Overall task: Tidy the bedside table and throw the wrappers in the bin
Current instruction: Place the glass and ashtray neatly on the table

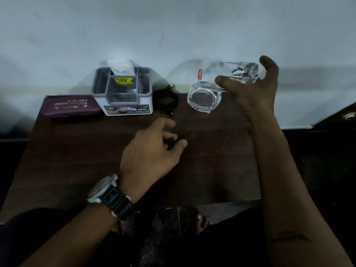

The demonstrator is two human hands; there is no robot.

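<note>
My right hand (252, 89) holds a clear drinking glass (244, 73) tilted on its side above the back right of the dark wooden bedside table (77, 160). A second clear glass (204, 97) with a red label stands on the table just left of that hand. My left hand (152, 151), with a watch on the wrist, hovers over the middle of the table, fingers loosely spread and holding nothing. No wrapper is visible.
A white and grey organiser box (123, 91) with tissues stands at the back. A maroon spectacle case (71, 106) lies to its left, a coiled black cable (166, 102) to its right. The wall runs close behind. Floor and my foot (201, 222) show below the front edge.
</note>
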